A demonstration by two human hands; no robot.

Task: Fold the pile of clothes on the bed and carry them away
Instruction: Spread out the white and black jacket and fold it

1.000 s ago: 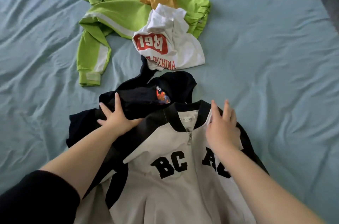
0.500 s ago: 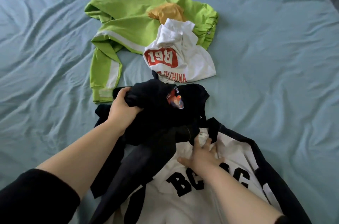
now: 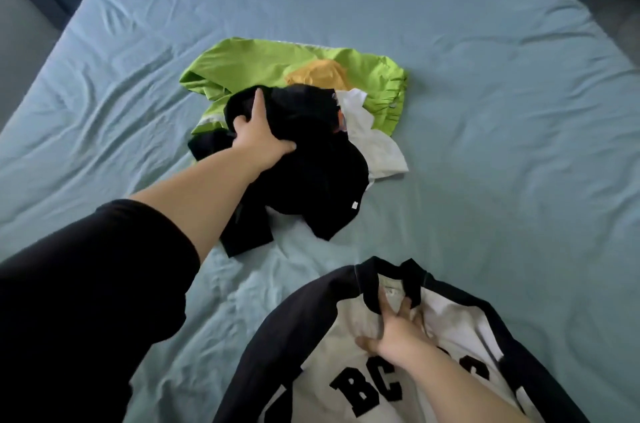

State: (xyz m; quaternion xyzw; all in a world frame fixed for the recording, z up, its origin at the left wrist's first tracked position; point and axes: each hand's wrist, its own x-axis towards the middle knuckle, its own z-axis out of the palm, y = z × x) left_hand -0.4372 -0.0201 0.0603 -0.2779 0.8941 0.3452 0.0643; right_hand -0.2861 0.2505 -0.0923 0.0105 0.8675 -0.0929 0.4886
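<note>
Scene: A person is working through a pile of clothes on a blue-sheeted bed [image 3: 485, 111]. Nothing is looking folded yet.
Left hand: The left hand [image 3: 261, 138] is reaching far up the bed. Its fingers are curling into a bunched black garment [image 3: 318, 159] lying on top of a green jacket [image 3: 249, 62], a yellow piece [image 3: 318, 74] and a white T-shirt [image 3: 377, 149].
Right hand: The right hand [image 3: 398, 332] is lying flat with straight fingers on the chest of the varsity jacket [image 3: 332, 336]. The fingertips are touching the collar [image 3: 367, 270], pinning the cloth rather than gripping it.
Jacket's position: It is lying nearest the person, well apart from the pile. The collar is pointing away and the long axis is running from the person towards the pile.
Key relation: The right hand is resting on the jacket. The left is the farther one, up and to the left, and is likely needing to let go and come back to the jacket's black sleeve [image 3: 277, 336] before folding.
</note>
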